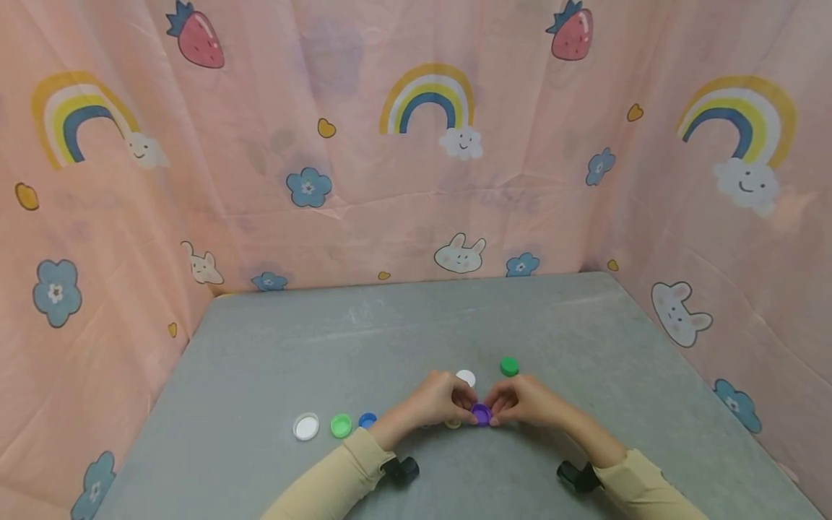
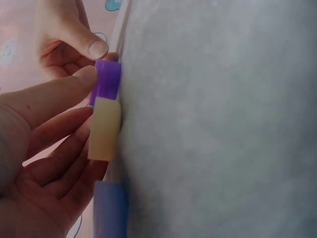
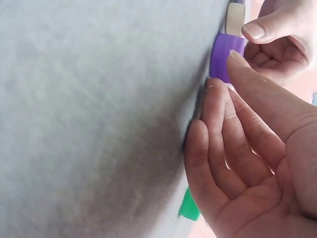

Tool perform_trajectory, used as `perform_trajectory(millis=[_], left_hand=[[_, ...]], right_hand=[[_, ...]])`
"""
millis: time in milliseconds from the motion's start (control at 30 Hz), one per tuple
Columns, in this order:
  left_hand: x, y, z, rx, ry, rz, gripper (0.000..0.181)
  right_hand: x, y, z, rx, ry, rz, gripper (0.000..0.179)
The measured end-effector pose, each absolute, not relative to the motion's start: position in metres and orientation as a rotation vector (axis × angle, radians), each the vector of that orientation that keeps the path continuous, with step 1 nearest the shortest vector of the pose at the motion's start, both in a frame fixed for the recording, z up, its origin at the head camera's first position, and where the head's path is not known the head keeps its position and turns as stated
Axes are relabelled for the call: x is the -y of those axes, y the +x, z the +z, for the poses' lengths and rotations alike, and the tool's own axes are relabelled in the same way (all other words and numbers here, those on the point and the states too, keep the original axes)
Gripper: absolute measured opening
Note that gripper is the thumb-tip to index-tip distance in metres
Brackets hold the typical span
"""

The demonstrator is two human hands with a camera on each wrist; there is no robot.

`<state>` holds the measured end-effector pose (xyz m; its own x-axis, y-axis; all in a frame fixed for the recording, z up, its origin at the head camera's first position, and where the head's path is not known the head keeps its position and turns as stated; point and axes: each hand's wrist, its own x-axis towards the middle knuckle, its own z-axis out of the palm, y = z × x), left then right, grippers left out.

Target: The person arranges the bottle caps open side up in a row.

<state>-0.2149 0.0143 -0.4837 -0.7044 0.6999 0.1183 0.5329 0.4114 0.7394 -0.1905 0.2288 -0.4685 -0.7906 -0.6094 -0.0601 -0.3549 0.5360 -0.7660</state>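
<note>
A purple bottle cap (image 1: 481, 414) lies on the grey table between my two hands, its hollow side up. My left hand (image 1: 437, 401) holds its left side, with the thumb against the purple wall in the left wrist view. From the right, the thumb and fingertips of my right hand (image 1: 528, 402) pinch it. A pale yellow cap (image 2: 105, 130) stands right beside the purple one and is partly covered by my left hand in the head view. Past it comes a blue cap (image 1: 367, 420), partly hidden by my left forearm.
Farther left on the table (image 1: 260, 361) are a light green cap (image 1: 341, 426) and a white cap (image 1: 305, 427). Beyond my hands lie another white cap (image 1: 465, 378) and a dark green cap (image 1: 509, 367). Pink printed curtains (image 1: 364, 238) enclose the table's back and sides.
</note>
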Motion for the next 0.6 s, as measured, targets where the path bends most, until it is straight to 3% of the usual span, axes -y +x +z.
perform_trajectory(millis=[267, 600], left_hand=[[-0.008, -0.225, -0.474, -2.510, 1.088, 1.258, 0.026], [-0.007, -0.239, -0.471, -2.573, 0.881, 1.336, 0.026]], right_hand=[[-0.234, -0.197, -0.463, -2.501, -0.758, -1.096, 0.025], [-0.226, -0.210, -0.460, -2.633, -0.791, -1.099, 0.028]])
